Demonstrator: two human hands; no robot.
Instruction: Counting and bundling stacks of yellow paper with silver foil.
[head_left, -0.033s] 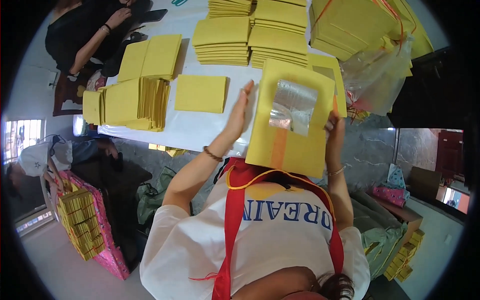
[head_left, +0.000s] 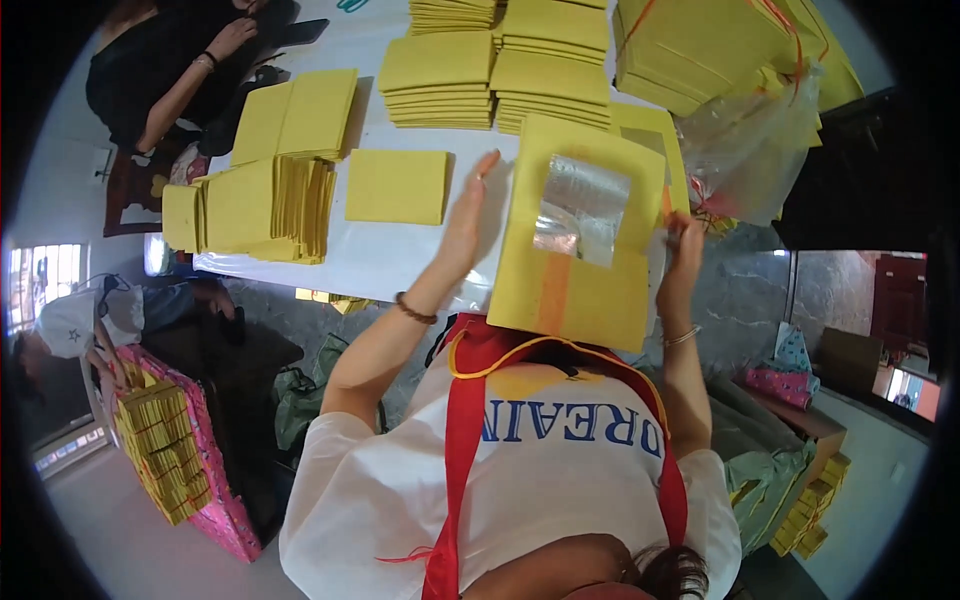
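A large yellow joss paper piece [head_left: 600, 300] with a silver foil square and an orange stripe lies at the table's front edge, against my red apron. My left hand [head_left: 466, 215] is beside its left edge, fingers stretched out and holding nothing. By its right edge is my right hand [head_left: 682, 250], fingers loosely bent, a small gap between it and the paper; nothing shows in its grasp. Another yellow sheet [head_left: 655, 125] shows from behind the piece at the upper right. A folded yellow packet [head_left: 397, 187] lies left of my left hand.
Folded yellow stacks [head_left: 437, 65] stand at the back, more [head_left: 260, 205] at the left. A tied yellow bundle [head_left: 690, 50] and a clear plastic bag [head_left: 750, 165] occupy the right corner. A person's hand [head_left: 232, 40] is near a phone; another person stands by a pink-lined box [head_left: 225, 500].
My right hand has moved slightly outward, away from the paper's right edge. The left hand stays by the left edge; the whole view has shifted a little.
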